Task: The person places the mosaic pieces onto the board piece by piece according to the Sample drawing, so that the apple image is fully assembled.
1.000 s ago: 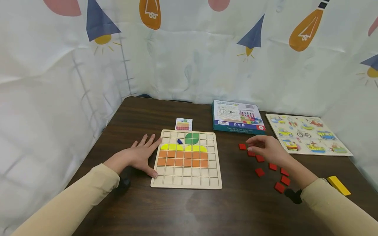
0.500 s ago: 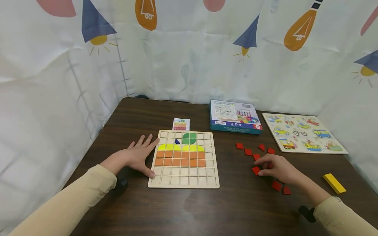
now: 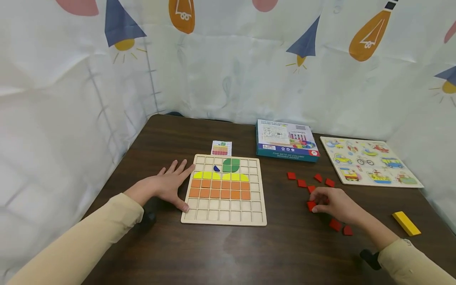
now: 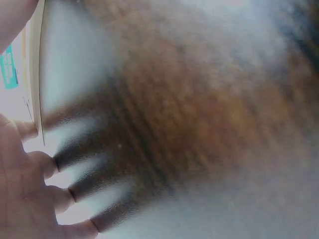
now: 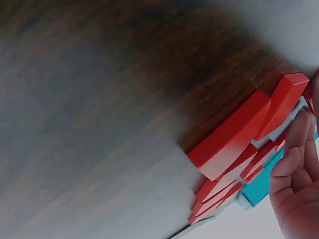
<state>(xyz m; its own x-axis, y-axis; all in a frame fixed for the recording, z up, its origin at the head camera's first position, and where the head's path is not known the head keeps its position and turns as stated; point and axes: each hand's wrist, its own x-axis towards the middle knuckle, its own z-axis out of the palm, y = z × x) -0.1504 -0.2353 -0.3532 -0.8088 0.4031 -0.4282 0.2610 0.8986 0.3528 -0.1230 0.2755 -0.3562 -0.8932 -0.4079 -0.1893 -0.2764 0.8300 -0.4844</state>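
My left hand (image 3: 165,188) lies with spread fingers along the left side of a wooden grid board (image 3: 224,217), its thumb and fingertips touching the rim. On the board are orange squares (image 3: 225,194), yellow rounded pieces (image 3: 217,175), green leaf-like pieces (image 3: 231,165) and one dark blue piece (image 3: 216,168). Over at the right, my right hand (image 3: 336,204) pinches a red square tile (image 3: 311,206) between thumb and fingers, low at the table. The right wrist view has a sliver of red between the fingertips, beside other red tiles (image 5: 232,134). Some tiles are hidden beneath that hand.
A small pattern card (image 3: 221,148) lies behind the board. Farther back stand a boxed set (image 3: 287,140) and a picture puzzle board (image 3: 370,161). A yellow block (image 3: 406,223) is at the right, and more red tiles (image 3: 335,225) lie around the right hand.
My right hand has moved from the far-left red tiles toward the front right, onto another red tile. The left hand stays at the board's edge.
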